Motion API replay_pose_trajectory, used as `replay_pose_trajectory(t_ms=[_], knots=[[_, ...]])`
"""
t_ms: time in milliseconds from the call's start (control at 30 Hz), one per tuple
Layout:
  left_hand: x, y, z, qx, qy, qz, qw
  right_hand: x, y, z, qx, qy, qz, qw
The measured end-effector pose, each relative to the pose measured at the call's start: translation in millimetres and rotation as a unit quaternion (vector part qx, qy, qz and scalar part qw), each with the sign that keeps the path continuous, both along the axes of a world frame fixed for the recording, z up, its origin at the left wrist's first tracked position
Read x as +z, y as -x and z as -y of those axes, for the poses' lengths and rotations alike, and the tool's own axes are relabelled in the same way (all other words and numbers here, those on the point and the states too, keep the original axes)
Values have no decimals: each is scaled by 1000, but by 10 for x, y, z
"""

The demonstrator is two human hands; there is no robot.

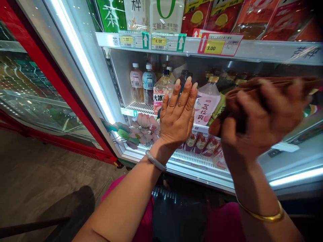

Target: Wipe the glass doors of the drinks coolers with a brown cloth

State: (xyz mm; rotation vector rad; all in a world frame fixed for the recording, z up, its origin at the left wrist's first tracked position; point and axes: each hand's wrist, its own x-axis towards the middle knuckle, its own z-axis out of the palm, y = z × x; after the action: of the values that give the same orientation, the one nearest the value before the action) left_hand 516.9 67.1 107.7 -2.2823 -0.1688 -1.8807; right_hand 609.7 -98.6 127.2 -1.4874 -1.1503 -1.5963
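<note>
My left hand is stretched out flat, palm forward, and appears to rest on the glass door of a drinks cooler. Its fingers are straight and a grey bangle circles the wrist. My right hand, a little blurred, is closed around a folded brown cloth raised at the right. Whether the cloth touches the glass I cannot tell. Beside my left wrist is a pink flower decal. Behind the hands stand a pink drink bottle and a bottle with a black cap, partly covered by my fingers.
Drink cartons line an upper shelf with price tags. Smaller bottles stand at the back left. A red-framed cooler adjoins on the left, above the floor. A dark shape lies between my knees.
</note>
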Motion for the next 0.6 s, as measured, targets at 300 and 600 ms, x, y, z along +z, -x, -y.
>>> replay_pose_trajectory(t_ms=[300, 600], knots=[[-11, -16, -24, -34, 18, -1, 999, -170, 269, -311, 5, 0, -1, 1000], [0, 30, 4, -18, 14, -11, 1000, 46, -85, 34, 3, -9, 24, 1000]])
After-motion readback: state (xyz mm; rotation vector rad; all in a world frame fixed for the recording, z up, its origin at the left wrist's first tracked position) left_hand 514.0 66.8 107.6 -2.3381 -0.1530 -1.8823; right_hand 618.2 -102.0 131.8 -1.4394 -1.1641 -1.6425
